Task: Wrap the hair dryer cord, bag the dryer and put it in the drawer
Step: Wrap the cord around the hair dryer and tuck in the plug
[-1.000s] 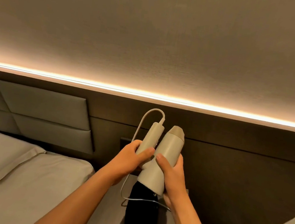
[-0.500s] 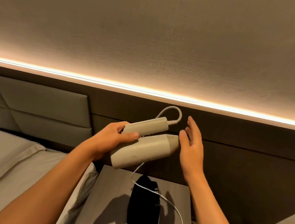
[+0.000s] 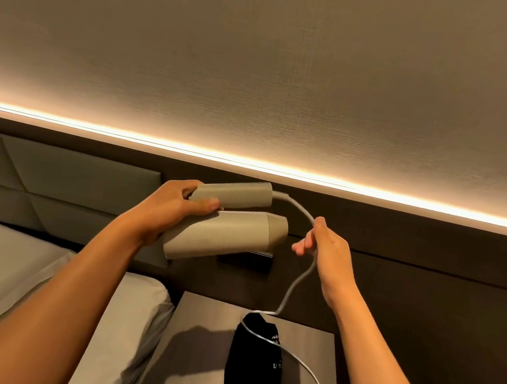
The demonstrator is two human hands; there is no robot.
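The folded beige hair dryer (image 3: pixel 225 231) looks light and rigid, held in the air above the counter (image 3: pixel 199 321) with the left hand (image 3: pixel 178 205) clamped on its handle end; its thin white cord (image 3: pixel 296 278), limp and springy, is pinched by the right hand (image 3: pixel 327 250) just past the handle, trailing over a black bag (image 3: pixel 253 359)

Open air around both hands; cord (image 3: pixel 297 279) loops over bag (image 3: pixel 252 368) on nightstand (image 3: pixel 200 318).
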